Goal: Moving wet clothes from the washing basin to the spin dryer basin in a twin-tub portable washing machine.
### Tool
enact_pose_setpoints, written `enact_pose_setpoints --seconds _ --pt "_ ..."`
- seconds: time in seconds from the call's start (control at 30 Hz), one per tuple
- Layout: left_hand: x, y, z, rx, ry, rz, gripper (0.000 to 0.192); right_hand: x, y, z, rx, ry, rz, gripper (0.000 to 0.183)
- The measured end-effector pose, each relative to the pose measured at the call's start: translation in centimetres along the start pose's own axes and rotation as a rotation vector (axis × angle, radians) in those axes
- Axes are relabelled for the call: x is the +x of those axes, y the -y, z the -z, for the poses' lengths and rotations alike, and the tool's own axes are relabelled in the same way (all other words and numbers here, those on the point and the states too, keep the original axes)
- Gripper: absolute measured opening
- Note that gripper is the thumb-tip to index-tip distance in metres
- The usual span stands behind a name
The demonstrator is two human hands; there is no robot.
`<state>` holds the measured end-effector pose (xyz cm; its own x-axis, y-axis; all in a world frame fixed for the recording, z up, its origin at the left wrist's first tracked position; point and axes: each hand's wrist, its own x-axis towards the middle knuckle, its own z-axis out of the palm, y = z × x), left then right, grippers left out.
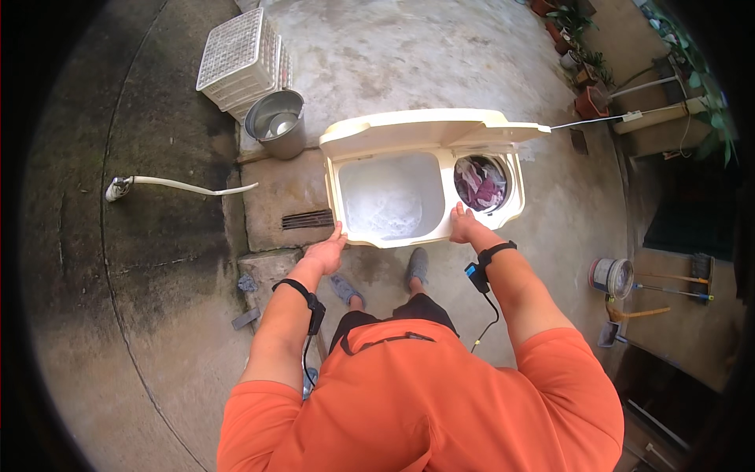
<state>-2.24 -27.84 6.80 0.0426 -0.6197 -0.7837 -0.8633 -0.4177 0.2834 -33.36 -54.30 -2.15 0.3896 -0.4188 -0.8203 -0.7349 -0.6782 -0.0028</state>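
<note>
Before me stands a cream twin-tub washing machine (446, 221) with its lids raised. Foamy, whitish water (386, 203) fills part of the large left tub. Pink, maroon and white wet-looking laundry (481, 184) lies in the round spin tub on the right. My left hand (327, 251) touches the machine's front left corner, its fingers partly hidden at the edge. On the panel between the two tubs, beside the spin tub's rim, rests my right hand (463, 224). Neither hand appears to hold any loose object.
A metal bucket (283, 138) stands behind left, beside stacked white plastic crates (233, 56). A pale hose (189, 186) runs from a tap at left. A floor drain grate (307, 219) lies beside the machine. A cable (581, 123) stretches right; a plastic pail (610, 277) is at far right.
</note>
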Motion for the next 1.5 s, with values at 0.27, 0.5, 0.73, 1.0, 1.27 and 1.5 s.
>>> enact_pose_setpoints --seconds 0.27,0.5,0.73,1.0,1.27,1.5 --pt "-0.1 -0.3 0.3 0.005 0.013 0.017 0.077 0.1 -0.2 -0.1 0.02 -0.001 -0.003 0.101" --pt "0.0 0.0 0.0 0.009 -0.009 -0.008 0.076 -0.2 0.0 0.2 0.019 0.0 0.005 0.101" --pt "-0.1 0.2 -0.2 0.015 -0.01 -0.012 0.077 -1.6 1.0 1.6 0.059 0.039 -0.006 0.091" --pt "0.0 0.2 -0.2 0.008 -0.007 0.001 0.077 -1.9 1.1 1.9 0.071 0.054 -0.021 0.089" --pt "0.0 0.1 -0.1 0.014 -0.01 -0.001 0.078 -1.8 0.9 1.7 0.068 0.042 -0.02 0.089" --pt "0.0 0.0 -0.1 0.011 -0.006 0.0 0.078 -2.0 0.9 1.6 0.086 0.031 -0.019 0.089"
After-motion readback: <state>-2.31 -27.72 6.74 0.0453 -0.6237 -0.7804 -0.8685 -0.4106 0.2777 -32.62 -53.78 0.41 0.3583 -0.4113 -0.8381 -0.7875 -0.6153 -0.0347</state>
